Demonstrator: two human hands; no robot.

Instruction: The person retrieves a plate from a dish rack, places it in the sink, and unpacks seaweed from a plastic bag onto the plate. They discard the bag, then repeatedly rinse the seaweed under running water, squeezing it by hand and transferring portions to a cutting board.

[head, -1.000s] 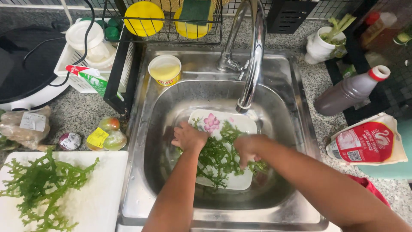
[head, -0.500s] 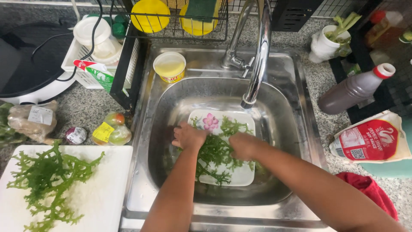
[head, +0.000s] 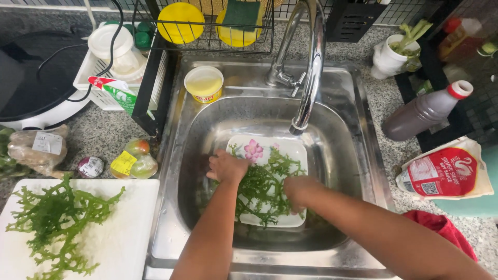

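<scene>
the seaweed (head: 262,189) hides both hands' fingertips and most of the plate (head: 282,150).

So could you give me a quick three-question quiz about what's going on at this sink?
1. True or false: both hands, left hand and right hand, are on the leafy greens in the sink.
2. What lies under those greens? A) square flowered plate B) colander C) pot
3. What lies on the white cutting board?

Key: 1 true; 2 A; 3 more greens.
</scene>
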